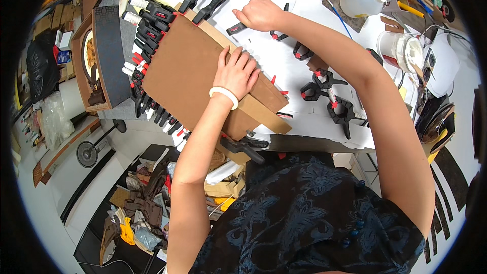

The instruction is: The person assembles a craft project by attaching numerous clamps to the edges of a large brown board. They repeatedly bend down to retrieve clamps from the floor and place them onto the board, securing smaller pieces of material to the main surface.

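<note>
My left hand (234, 73) lies with fingers spread on a brown leather-like panel (182, 66), near its right edge. A cream bangle (223, 95) circles that wrist. Several black spring clamps (150, 34) with red tips grip the panel's left and lower-left edges. Two more black clamps (212, 7) stand at its upper edge, and a larger black clamp (243, 146) sits at its lower corner. Tan strips (264, 114) run along its right side. Above the white tabletop my right hand (259, 15) is curled closed, beside a black clamp handle (236, 29); its fingers hide whatever they hold.
Loose black clamps (341, 115) lie on white paper at the right. Beyond them are a squeeze bottle (359, 2) and a white tub (401, 49) with a brush. A grey-black box (112, 56) stands at the left. Scraps (144, 208) fill the floor area below.
</note>
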### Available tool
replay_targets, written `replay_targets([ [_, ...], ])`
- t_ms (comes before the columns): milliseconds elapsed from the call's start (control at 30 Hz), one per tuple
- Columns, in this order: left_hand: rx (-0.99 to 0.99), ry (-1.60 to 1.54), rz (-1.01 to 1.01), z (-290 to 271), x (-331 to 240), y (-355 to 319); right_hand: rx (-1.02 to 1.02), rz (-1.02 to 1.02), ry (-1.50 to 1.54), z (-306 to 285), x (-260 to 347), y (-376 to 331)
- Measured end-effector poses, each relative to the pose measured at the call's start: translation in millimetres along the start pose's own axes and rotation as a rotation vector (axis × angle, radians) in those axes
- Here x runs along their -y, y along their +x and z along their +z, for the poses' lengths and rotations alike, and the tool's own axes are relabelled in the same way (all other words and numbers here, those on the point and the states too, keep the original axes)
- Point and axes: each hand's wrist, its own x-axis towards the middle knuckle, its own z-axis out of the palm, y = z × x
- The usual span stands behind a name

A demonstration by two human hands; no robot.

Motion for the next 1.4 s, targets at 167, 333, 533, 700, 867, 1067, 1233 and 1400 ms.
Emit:
replay_targets([
  [167,-0.058,-0.016,0.008,0.7,-0.4,-1.3,0.056,-0.112,0.016,3.9,10.0,-11.6],
  [333,-0.054,-0.003,0.004,-1.8,-1.8,-0.9,0.006,-0.206,0.029,27.7,11.5,-7.0],
  [533,-0.084,0.025,-0.004,0.7,-1.6,-0.9,0.069,-0.205,0.072,36.7,7.0,4.9],
  [700,-0.054,0.049,-0.001,-1.3,-1.9,-1.4,0.078,-0.239,0.068,32.3,10.7,7.3],
  [867,-0.068,0.031,-0.021,0.4,-2.5,-1.4,0.117,-0.211,0.038,20.8,19.9,10.8],
  [1067,-0.058,0.045,-0.022,-5.1,-3.3,1.5,-0.201,-0.354,0.088,29.8,17.7,13.5],
  [1233,-0.04,0.059,-0.035,-3.7,-3.2,-0.7,0.006,-0.022,0.302,16.9,14.8,16.0],
  [1400,-0.038,0.044,-0.039,-5.5,-4.2,1.2,0.229,0.051,0.237,7.0,11.7,4.8],
])
